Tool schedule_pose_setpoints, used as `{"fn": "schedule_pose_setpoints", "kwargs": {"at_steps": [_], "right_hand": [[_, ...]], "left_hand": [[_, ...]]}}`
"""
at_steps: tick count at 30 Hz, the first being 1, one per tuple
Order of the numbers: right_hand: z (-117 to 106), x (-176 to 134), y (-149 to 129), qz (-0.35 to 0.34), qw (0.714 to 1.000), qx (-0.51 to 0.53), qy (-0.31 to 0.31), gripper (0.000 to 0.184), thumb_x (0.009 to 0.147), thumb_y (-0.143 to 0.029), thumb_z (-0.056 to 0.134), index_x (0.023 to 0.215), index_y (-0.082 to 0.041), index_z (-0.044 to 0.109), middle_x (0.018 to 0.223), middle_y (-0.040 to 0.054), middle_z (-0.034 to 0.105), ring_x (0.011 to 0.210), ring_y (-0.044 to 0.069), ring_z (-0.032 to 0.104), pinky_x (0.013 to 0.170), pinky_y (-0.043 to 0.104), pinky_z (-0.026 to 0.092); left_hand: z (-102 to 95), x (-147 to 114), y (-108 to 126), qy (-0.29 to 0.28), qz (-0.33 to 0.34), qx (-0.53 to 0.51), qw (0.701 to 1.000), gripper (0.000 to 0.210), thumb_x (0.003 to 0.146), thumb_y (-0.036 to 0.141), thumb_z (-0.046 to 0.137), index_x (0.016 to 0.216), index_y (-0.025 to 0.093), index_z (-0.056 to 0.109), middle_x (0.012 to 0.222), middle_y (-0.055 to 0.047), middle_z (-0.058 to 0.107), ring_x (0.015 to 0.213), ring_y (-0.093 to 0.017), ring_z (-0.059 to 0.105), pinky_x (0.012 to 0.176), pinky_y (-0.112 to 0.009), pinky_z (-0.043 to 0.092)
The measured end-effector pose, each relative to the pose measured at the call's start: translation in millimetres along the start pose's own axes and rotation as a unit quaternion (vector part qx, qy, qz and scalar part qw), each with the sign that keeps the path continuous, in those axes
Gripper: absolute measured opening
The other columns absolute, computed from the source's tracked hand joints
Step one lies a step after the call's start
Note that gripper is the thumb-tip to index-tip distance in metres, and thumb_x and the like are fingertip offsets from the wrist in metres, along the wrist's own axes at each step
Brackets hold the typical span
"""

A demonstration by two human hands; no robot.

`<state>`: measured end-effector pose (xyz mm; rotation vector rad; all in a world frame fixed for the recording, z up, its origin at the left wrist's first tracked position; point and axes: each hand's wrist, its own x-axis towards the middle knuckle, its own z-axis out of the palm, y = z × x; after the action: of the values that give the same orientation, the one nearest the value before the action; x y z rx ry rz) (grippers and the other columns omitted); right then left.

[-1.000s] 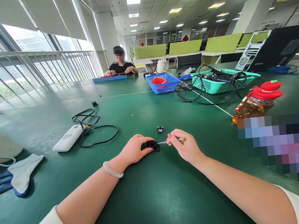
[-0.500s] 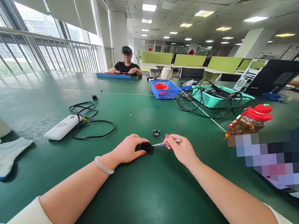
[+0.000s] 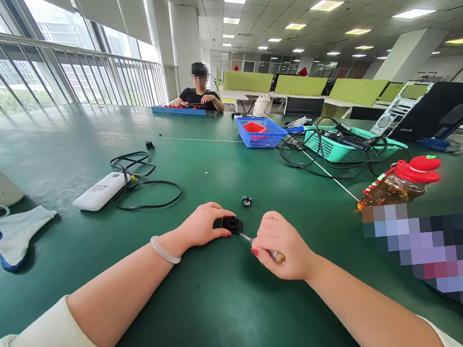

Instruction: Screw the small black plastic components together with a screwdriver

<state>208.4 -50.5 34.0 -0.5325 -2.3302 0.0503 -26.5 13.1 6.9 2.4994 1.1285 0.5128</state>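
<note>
My left hand (image 3: 207,225) is closed round a small black device (image 3: 233,225) with a round, lens-like part, holding it down on the green table (image 3: 228,305). In my right hand (image 3: 281,245) is a screwdriver (image 3: 279,256) with a clear, yellowish handle, the fist wrapped round it. Its metal shaft slants up and left, and the tip meets or lies very near the device's lower right corner. Just beyond the device sits a small black electronic part (image 3: 246,201), apart from both hands.
A white power bank (image 3: 102,191) with a black cable lies left, past a glove (image 3: 26,231). Blue (image 3: 263,137) and teal (image 3: 335,150) baskets with cables stand right, behind a red-lidded bottle (image 3: 404,184). Across the table sits a person (image 3: 201,92) at a blue tray (image 3: 178,111).
My right hand has turned and come nearer to me, so the screwdriver now slants instead of lying level. Its tip has shifted to the device's lower corner. My left hand keeps its hold.
</note>
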Motion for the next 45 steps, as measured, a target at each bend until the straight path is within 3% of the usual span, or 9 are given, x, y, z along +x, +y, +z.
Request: {"fn": "schedule_pose_setpoints", "kwargs": {"at_steps": [5, 8, 14, 30, 40, 45], "right_hand": [[7.7, 0.9, -6.5, -0.075, 0.993, -0.061, -0.066, 0.020, 0.089, -0.021, 0.052, 0.070, -0.022, 0.056, 0.061, -0.0013, 0.051, 0.061, 0.015, 0.044, 0.083, 0.038, 0.041], [10.0, 0.0, -7.2, -0.087, 0.993, -0.065, -0.049, 0.021, 0.090, -0.022, 0.050, 0.071, -0.022, 0.057, 0.060, -0.0020, 0.049, 0.059, 0.015, 0.043, 0.083, 0.038, 0.043], [4.7, -0.7, -5.5, -0.035, 0.998, -0.031, 0.039, 0.019, 0.089, -0.020, 0.048, 0.072, -0.023, 0.056, 0.060, -0.0029, 0.050, 0.056, 0.013, 0.042, 0.082, 0.038, 0.044], [15.5, -4.3, -1.4, 0.001, 1.000, -0.020, -0.001, 0.020, 0.095, -0.026, 0.048, 0.079, -0.023, 0.060, 0.070, -0.0007, 0.059, 0.063, 0.014, 0.050, 0.087, 0.038, 0.043], [17.6, -0.4, -9.5, -0.004, 0.999, -0.051, -0.013, 0.024, 0.094, -0.027, 0.049, 0.073, -0.023, 0.059, 0.063, -0.0025, 0.056, 0.059, 0.013, 0.047, 0.090, 0.038, 0.042], [15.6, 2.0, -9.2, 0.054, 0.998, -0.001, -0.031, 0.023, 0.094, -0.027, 0.051, 0.074, -0.023, 0.059, 0.064, -0.0021, 0.059, 0.060, 0.013, 0.050, 0.088, 0.038, 0.042]], "left_hand": [[-0.6, 0.5, 1.5, 0.000, -0.006, 0.005, 1.000, 0.049, 0.077, 0.040, 0.076, 0.123, 0.029, 0.065, 0.116, -0.006, 0.067, 0.113, -0.025, 0.058, 0.100, -0.037, 0.045], [-0.9, 0.6, 1.5, -0.004, -0.003, 0.005, 1.000, 0.049, 0.077, 0.040, 0.076, 0.124, 0.030, 0.065, 0.115, -0.006, 0.068, 0.111, -0.024, 0.059, 0.098, -0.037, 0.045], [-0.3, 0.7, 0.6, -0.009, -0.006, 0.000, 1.000, 0.050, 0.078, 0.041, 0.075, 0.126, 0.029, 0.064, 0.115, -0.007, 0.067, 0.112, -0.025, 0.058, 0.098, -0.036, 0.045], [0.8, 2.0, 0.7, -0.008, 0.002, -0.001, 1.000, 0.050, 0.076, 0.039, 0.077, 0.123, 0.028, 0.065, 0.112, -0.005, 0.070, 0.113, -0.024, 0.057, 0.098, -0.036, 0.045], [0.8, 1.0, 0.9, 0.000, -0.004, -0.001, 1.000, 0.051, 0.076, 0.044, 0.076, 0.123, 0.029, 0.066, 0.111, -0.006, 0.069, 0.112, -0.025, 0.056, 0.099, -0.038, 0.044], [-0.5, 0.4, 2.6, 0.005, -0.004, 0.004, 1.000, 0.050, 0.076, 0.044, 0.076, 0.122, 0.029, 0.066, 0.110, -0.005, 0.070, 0.110, -0.025, 0.056, 0.097, -0.038, 0.045]]}}
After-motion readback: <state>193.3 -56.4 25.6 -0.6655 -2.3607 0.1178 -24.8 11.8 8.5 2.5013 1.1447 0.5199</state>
